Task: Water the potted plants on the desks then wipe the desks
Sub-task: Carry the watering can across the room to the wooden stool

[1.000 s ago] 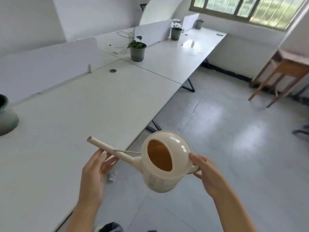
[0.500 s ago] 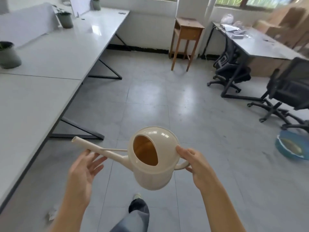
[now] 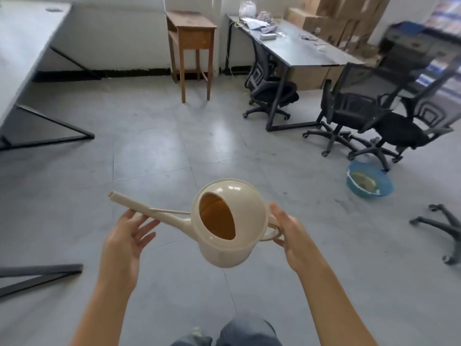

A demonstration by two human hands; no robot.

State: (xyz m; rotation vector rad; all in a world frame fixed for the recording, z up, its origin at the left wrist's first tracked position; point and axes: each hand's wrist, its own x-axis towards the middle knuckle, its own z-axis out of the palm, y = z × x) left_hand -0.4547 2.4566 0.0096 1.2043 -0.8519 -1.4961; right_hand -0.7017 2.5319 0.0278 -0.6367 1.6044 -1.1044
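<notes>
A cream watering can [image 3: 239, 203] with a long spout pointing left hangs in front of me above the grey floor. My right hand [image 3: 290, 228] grips its loop handle on the right side. My left hand [image 3: 124, 238] is under the spout with fingers spread, supporting it from below. The can's round opening faces me and its inside looks amber. A white desk [image 3: 22, 41] shows at the far left edge; no potted plant is in sight.
A wooden side table [image 3: 190, 33] stands at the back wall. A grey desk [image 3: 299, 48] with clutter and three black office chairs [image 3: 354, 106] fill the right. A blue basin [image 3: 369, 182] sits on the floor. Black desk legs [image 3: 45, 273] lie at lower left.
My view has swung right, away from the white desks and potted plants, toward the open floor, chairs and blue basin. Both hands keep the same hold on the can.
</notes>
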